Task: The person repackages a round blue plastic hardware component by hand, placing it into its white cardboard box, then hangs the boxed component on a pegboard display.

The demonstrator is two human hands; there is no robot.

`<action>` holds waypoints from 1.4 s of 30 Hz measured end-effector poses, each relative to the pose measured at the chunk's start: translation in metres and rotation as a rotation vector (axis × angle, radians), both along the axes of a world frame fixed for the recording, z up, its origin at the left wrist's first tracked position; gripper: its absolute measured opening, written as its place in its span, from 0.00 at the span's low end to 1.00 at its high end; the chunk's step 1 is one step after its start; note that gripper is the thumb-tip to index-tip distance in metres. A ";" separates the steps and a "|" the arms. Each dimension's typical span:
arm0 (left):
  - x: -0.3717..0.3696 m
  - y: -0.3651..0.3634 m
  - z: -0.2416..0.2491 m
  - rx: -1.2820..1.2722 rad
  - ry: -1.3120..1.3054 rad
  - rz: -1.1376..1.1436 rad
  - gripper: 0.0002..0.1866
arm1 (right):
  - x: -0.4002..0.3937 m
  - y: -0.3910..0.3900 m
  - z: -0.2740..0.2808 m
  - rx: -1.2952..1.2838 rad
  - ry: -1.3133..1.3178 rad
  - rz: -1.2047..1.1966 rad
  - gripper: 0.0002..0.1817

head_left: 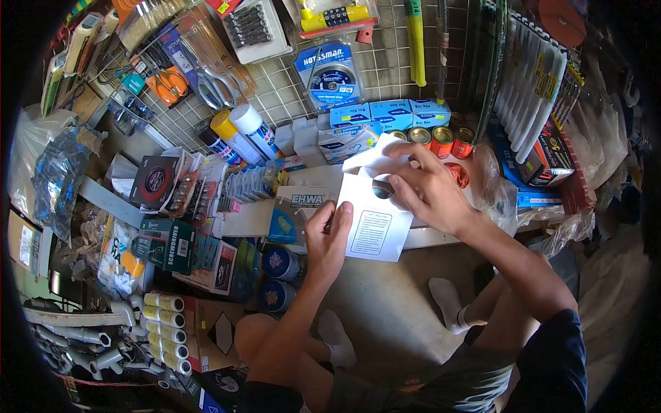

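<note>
My left hand (pixel 329 234) grips the left edge of a white paper sleeve (pixel 375 230), thumb on its front. The sleeve has a boxed block of printed text and a round cut-out, through which part of a dark disc (pixel 381 188) shows. At the sleeve's top, my right hand (pixel 430 182) is closed on the raised white flap (pixel 377 157), its thumb beside the cut-out. Some of the right fingertips are hidden behind the paper. Just behind the sleeve are blue-and-white boxes (pixel 350 141) and small cans with orange labels (pixel 441 141).
Spray cans (pixel 255 131) and an EHWA package (pixel 301 206) stand on the shelf to the left. A green screwdriver box (pixel 165 244) sits lower left, above several pale rolls (pixel 165 320). Tools hang on a wire grid (pixel 385 76). Clear plastic bags (pixel 496 199) lie at the right.
</note>
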State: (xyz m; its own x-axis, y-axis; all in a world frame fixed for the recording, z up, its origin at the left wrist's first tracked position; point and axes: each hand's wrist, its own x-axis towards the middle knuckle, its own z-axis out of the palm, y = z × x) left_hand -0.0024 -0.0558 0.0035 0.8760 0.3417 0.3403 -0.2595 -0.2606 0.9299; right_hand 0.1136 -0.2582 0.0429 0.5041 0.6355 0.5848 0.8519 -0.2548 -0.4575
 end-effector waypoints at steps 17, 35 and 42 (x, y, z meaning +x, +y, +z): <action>0.002 -0.007 -0.002 0.111 -0.023 0.005 0.16 | -0.002 -0.002 0.007 0.103 0.167 0.018 0.13; 0.000 -0.010 0.002 0.008 -0.022 0.029 0.17 | -0.003 -0.005 0.009 0.107 0.241 0.040 0.11; 0.000 -0.009 0.004 -0.026 -0.101 -0.008 0.15 | -0.002 -0.001 0.012 0.315 0.419 -0.025 0.20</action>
